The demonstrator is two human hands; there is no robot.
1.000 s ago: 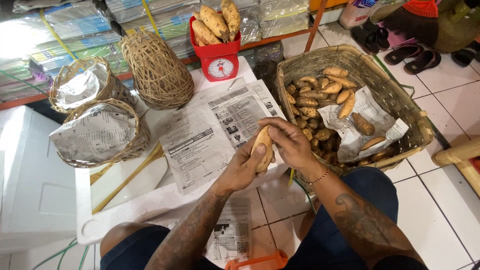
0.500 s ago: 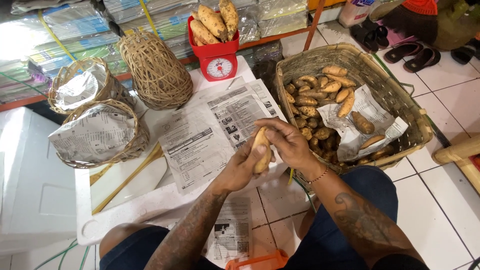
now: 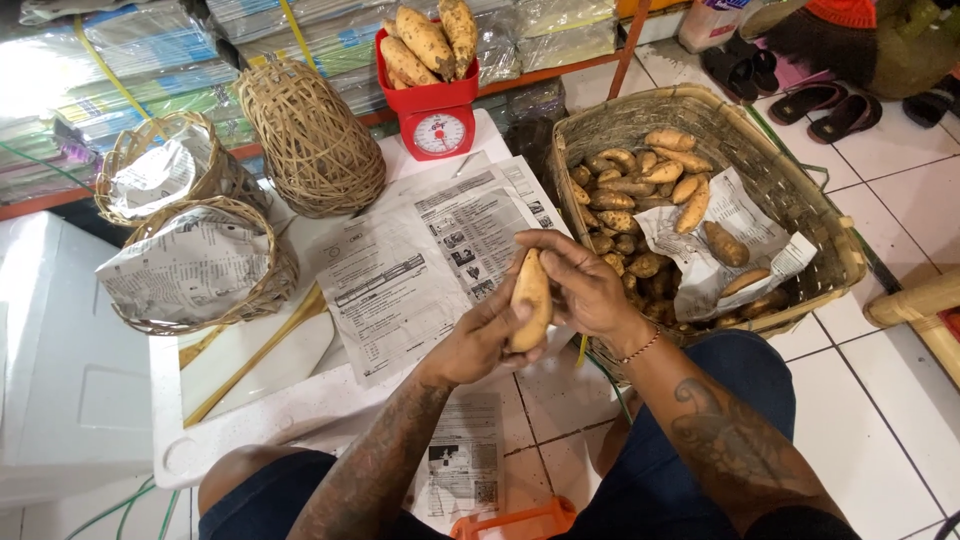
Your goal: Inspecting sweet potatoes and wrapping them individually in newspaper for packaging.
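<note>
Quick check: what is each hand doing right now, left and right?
Left hand: closed around the lower part of the sweet potato, holding it upright.
Right hand: closed on the same sweet potato, fingers curled over its upper side.

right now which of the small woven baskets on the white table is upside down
The bare rattan basket beside the red scale is upside down, dome up. The other two baskets sit upright, lined with newspaper.

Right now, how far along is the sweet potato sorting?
Done: three sweet potatoes sit on the red scale. In hand: one sweet potato held between the left hand and the right hand. Left: many potatoes lie in the big woven basket; two paper-lined small baskets show no potatoes.
</note>
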